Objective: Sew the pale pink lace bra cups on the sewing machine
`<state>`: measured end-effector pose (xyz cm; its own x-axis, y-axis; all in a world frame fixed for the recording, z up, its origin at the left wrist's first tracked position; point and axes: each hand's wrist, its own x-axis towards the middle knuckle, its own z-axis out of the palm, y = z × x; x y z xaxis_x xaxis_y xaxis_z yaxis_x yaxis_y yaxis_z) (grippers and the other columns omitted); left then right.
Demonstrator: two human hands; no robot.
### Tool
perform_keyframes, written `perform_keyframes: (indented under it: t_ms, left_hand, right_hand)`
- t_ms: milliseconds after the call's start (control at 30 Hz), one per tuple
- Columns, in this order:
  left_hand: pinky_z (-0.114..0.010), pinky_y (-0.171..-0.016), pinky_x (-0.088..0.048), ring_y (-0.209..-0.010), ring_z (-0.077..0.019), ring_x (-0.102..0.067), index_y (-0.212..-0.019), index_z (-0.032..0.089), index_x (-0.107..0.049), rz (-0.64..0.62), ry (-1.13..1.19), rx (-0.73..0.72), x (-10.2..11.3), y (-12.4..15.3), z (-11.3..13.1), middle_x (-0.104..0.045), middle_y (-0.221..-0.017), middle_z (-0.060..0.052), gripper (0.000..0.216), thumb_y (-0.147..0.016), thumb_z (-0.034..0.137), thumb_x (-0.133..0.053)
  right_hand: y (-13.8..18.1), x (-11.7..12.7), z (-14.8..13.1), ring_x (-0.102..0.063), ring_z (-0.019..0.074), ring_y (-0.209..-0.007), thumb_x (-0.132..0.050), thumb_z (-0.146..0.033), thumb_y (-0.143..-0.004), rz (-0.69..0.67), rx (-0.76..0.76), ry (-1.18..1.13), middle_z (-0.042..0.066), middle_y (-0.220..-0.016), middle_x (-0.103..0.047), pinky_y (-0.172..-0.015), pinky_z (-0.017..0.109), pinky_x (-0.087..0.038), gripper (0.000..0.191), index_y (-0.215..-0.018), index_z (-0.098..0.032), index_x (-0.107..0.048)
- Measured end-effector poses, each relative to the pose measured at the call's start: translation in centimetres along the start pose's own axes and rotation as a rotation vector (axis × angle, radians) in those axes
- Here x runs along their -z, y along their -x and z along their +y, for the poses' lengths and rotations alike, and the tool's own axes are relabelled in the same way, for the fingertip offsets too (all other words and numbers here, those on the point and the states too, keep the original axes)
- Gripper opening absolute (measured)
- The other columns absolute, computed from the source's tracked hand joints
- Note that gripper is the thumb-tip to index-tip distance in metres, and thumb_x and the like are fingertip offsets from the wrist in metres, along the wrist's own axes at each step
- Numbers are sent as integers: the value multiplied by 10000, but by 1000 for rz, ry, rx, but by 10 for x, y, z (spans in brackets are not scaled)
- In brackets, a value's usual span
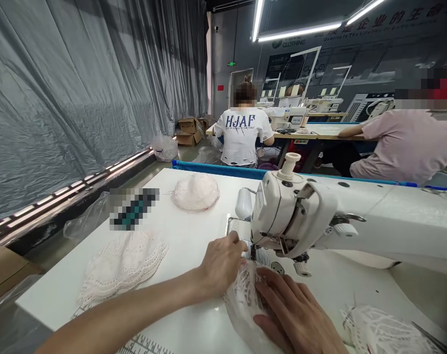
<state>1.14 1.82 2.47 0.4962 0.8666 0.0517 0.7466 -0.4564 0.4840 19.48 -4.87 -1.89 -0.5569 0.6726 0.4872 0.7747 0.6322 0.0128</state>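
A white sewing machine point(319, 216) stands on a white table point(194, 236), its needle area just left of its head. A piece of white lace fabric point(245, 300) lies under the needle. My left hand point(223, 263) grips the lace's far edge beside the presser foot, fingers curled. Flat on the near part of the same lace rests my right hand point(293, 314), its fingers stretched out and pressing down.
A stack of white lace pieces point(122, 265) lies at the table's left. A pinkish lace pile point(196, 192) sits at the back, more lace point(381, 332) at the right. Two people sit at sewing tables ahead. Grey plastic sheeting point(79, 88) hangs on the left.
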Motion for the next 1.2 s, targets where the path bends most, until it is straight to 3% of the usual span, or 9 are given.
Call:
perform_keyframes:
  t_ms: [133,200,500,733,800,900,1033,1100,1200]
  left_hand:
    - [-295,-710,-412,-832,-153,-534,-847,160,-568,171,-234,-417,-7,19,-3,-562,-943,-32,95,-860,106,-491]
    - [-305,-734,-401,-839,-150,-535,-819,157,-555,183,-277,-524,-10,25,-5,-572,-889,-18,71,-869,135,-511]
    - [-313,-752,-367,-859,-166,-535,-800,151,-510,163,-411,-480,-18,3,-10,-578,-868,-13,72,-857,159,-553]
    - [-339,-771,-337,-845,-172,-526,-772,172,-455,231,-378,-408,-20,-18,-23,-544,-842,5,114,-869,154,-513]
    - [-353,-771,-338,-876,-188,-530,-835,157,-478,241,-376,-400,-17,-14,-22,-556,-904,-20,48,-880,156,-496]
    - [-362,-814,-339,-956,-188,-528,-889,143,-514,231,-341,-463,-12,3,-15,-574,-1000,-54,80,-914,156,-439]
    - [-368,-880,-342,-881,-161,-556,-877,139,-559,203,-198,-623,-10,29,-6,-615,-896,-37,252,-903,382,-493]
    - [-372,-890,-342,-884,-164,-557,-866,136,-563,212,-185,-631,-13,36,-5,-618,-893,-38,282,-877,416,-522]
    - [-345,-846,-358,-846,-142,-557,-835,128,-548,244,-227,-629,-18,36,-8,-618,-880,-37,100,-885,153,-466]
  right_hand:
    - [-1,2,2,-593,265,-977,-507,-367,-891,-29,47,29,157,-1166,-607,-747,354,-472,313,-1121,-166,-577]
    - [-2,3,5,-608,252,-945,-530,-366,-878,-33,68,39,147,-1139,-624,-737,339,-475,309,-1112,-172,-581]
    - [-7,0,22,-676,235,-784,-385,-383,-950,-10,45,139,158,-1034,-687,-627,342,-500,359,-1121,-127,-569]
    - [-14,-1,31,-674,241,-832,-348,-317,-956,10,-23,8,119,-1068,-687,-716,380,-520,405,-1330,-186,-429]
    - [-13,5,30,-663,246,-884,-341,-343,-962,-13,0,-38,112,-1114,-671,-784,410,-493,392,-1316,-210,-444]
    - [-12,17,23,-642,257,-937,-374,-478,-947,-62,75,-97,108,-1128,-664,-878,448,-414,376,-1142,-219,-565]
    - [-8,24,11,-648,260,-860,-453,-626,-851,-5,160,-96,112,-964,-701,-830,429,-368,499,-984,-167,-599]
    - [-7,21,7,-637,247,-861,-473,-547,-888,30,139,-103,98,-946,-695,-802,400,-355,408,-964,-164,-595]
    - [-6,14,5,-617,192,-827,-367,-246,-977,52,46,-173,58,-916,-682,-758,347,-346,238,-888,-189,-580]
